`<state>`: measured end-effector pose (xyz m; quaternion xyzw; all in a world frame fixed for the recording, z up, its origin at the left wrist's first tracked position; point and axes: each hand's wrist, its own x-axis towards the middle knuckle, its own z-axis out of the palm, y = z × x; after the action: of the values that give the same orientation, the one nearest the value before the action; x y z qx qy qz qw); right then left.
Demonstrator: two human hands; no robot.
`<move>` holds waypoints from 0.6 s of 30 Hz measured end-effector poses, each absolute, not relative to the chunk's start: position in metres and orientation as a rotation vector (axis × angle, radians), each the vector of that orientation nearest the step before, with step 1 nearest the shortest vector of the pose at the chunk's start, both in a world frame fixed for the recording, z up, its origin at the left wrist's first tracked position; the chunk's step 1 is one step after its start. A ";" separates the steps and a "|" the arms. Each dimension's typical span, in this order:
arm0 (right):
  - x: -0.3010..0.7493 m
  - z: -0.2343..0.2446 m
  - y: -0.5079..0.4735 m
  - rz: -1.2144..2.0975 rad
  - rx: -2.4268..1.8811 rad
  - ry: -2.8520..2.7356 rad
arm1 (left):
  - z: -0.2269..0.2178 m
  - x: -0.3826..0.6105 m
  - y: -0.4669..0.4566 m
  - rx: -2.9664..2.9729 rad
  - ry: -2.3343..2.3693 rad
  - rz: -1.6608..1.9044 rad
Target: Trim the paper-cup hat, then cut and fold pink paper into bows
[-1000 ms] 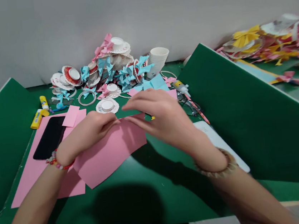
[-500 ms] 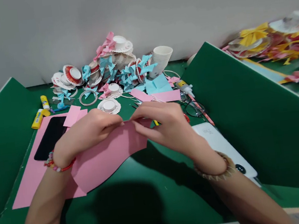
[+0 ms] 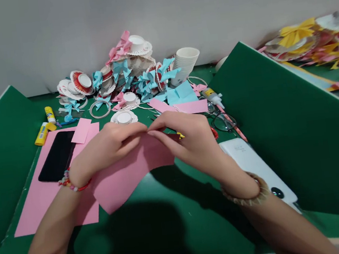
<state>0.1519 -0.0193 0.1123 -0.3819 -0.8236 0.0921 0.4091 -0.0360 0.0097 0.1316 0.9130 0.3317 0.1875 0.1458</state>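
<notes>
A sheet of pink paper hangs curved from my fingers, raised above the green table. My left hand pinches its upper edge, fingers closed. Right beside it, my right hand pinches the same edge between thumb and fingers, and the fingertips of both hands meet. The far side of the sheet is hidden behind my hands. Under my left forearm lies a larger pink sheet, with a black phone and a small pink paper piece on it.
At the back are a heap of cup-and-paper crafts with bows, stacked paper cups and a tape roll. Two glue sticks lie left. Eyeglasses, a glue bottle and a white phone lie right. Green partitions flank me.
My left hand has slid right along the paper's upper edge until its fingertips meet my right hand's. The sheet's lower left corner has shifted right with it.
</notes>
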 end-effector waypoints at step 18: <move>0.169 0.116 -0.016 0.137 -1.138 -2.151 | 0.131 -0.044 0.021 2.687 0.890 0.421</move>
<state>0.1686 -0.0155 0.1155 -0.4381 -0.8285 0.0528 0.3448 -0.0443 0.0208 0.1306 0.9298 0.3078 0.1458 0.1394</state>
